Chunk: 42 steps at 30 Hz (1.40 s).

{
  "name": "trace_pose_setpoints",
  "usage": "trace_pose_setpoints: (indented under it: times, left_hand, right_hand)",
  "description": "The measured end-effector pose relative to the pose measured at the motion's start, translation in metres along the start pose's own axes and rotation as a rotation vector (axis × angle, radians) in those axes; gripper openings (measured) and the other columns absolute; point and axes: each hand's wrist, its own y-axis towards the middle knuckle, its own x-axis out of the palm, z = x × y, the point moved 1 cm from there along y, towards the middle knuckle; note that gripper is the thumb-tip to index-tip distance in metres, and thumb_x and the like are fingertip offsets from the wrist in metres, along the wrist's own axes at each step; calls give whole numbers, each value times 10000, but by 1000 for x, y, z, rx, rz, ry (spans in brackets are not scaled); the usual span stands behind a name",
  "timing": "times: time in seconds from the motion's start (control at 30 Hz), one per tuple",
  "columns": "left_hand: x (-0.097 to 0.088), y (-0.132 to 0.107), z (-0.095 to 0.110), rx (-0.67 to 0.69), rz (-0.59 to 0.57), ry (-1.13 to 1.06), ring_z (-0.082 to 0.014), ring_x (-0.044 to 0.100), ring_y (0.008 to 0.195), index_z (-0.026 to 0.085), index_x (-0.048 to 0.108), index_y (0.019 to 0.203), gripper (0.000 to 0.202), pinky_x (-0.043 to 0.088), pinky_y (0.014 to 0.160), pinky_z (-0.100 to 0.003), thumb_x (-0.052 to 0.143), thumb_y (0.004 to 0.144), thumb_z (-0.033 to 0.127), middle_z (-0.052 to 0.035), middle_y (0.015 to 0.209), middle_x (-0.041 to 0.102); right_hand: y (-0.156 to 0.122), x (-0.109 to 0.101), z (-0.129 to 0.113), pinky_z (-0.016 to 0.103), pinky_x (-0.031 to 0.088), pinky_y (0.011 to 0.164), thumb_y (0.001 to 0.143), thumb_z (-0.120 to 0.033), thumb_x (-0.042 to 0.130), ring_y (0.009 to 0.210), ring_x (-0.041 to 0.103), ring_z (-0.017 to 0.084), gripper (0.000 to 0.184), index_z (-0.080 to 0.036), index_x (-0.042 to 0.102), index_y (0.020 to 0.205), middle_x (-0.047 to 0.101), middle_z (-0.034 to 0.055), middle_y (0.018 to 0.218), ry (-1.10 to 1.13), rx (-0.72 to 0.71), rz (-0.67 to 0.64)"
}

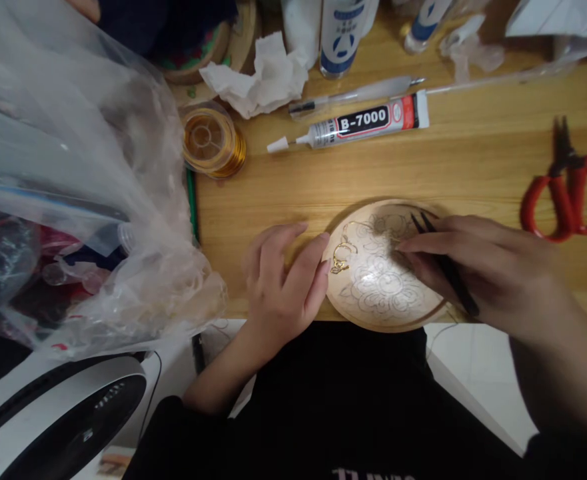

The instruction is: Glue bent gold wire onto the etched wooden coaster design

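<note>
A round wooden disc (373, 303) with a pencilled flower pattern lies at the table's near edge. A small curl of gold wire (342, 257) sits on its left part. My left hand (280, 283) rests beside the disc with fingers bent, its fingertips touching the disc's left rim near the wire. My right hand (478, 263) lies over the disc's right side and grips black tweezers (446, 263), whose tips point toward the upper part of the disc.
A B-7000 glue tube (360, 123), a gold wire spool (213, 141), crumpled tissue (268, 77) and bottles stand behind. Red scissors (570, 193) lie at the right. A big clear plastic bag (73, 173) fills the left. A white and black device (53, 417) sits lower left.
</note>
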Motion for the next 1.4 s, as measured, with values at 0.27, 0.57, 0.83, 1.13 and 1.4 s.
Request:
trace_pose_setpoints:
  times: [0.27, 0.57, 0.83, 1.13, 1.4]
  left_hand:
    - [1, 3, 0, -20, -46, -69, -251, 608, 1091, 200, 615, 1127, 217, 500, 958, -437, 617, 910, 200, -111, 1147, 629]
    - [-12, 33, 17, 23, -239, -323, -228, 581, 1118, 176, 643, 1109, 180, 485, 997, -425, 557, 957, 218, -77, 1128, 689]
    - [-15, 46, 24, 226, -440, -383, -214, 552, 1026, 207, 731, 915, 156, 470, 937, -395, 584, 963, 229, -21, 977, 718]
    - [-16, 41, 39, 247, -336, -340, -196, 553, 1005, 224, 735, 832, 206, 480, 905, -367, 581, 968, 242, -14, 940, 707]
    - [-21, 19, 8, 86, -77, -215, -207, 616, 1018, 155, 655, 1122, 209, 520, 918, -392, 617, 947, 262, -85, 1079, 680]
  right_hand:
    - [-10, -7, -9, 203, 535, 677, 829, -129, 732, 814, 698, 119, 305, -241, 629, 1093, 698, 40, 938, -18, 11, 12]
    - [-16, -13, -30, 185, 478, 557, 842, -85, 689, 643, 617, 77, 281, -220, 617, 1078, 643, 3, 853, -100, -19, 37]
    - [-23, -27, -52, 236, 467, 538, 871, -100, 645, 652, 594, 116, 256, -217, 612, 1096, 636, 12, 836, -269, -130, 97]
    - [-21, -23, -67, 245, 384, 439, 900, -57, 505, 528, 544, 112, 237, -186, 649, 1038, 623, 2, 719, -419, -86, 124]
    - [-18, -12, -48, 234, 378, 456, 843, -25, 545, 557, 554, 106, 234, -187, 671, 954, 646, 6, 745, -419, -72, 146]
